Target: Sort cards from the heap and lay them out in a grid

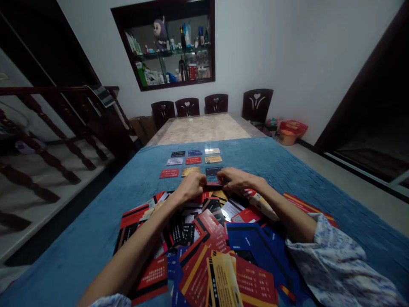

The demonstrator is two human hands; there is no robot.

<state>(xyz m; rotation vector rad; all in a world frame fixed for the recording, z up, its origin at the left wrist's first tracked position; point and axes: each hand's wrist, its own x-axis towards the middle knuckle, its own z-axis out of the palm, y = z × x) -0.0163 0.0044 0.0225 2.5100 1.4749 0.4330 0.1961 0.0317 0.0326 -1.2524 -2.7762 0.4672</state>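
Note:
My left hand [192,186] and my right hand [237,178] pinch opposite ends of a card [213,187], which is tilted so that mostly its dark edge shows, with some red behind it. Just beyond my fingers lies a dark blue card [212,171] in the nearest of three short rows. A gold card [190,171] and a red card [169,173] share that row. Under my forearms spreads a loose pile of red, black, blue and gold cards; a yellow card [223,279] lies on top at the front, and a large blue card [246,238] sits to its right.
A blue cloth [255,160] covers the near part of the long table [204,128]. Dark chairs [257,104] stand along the far end. On the left runs a wooden railing [47,145]; an orange bucket [289,133] stands on the floor at right.

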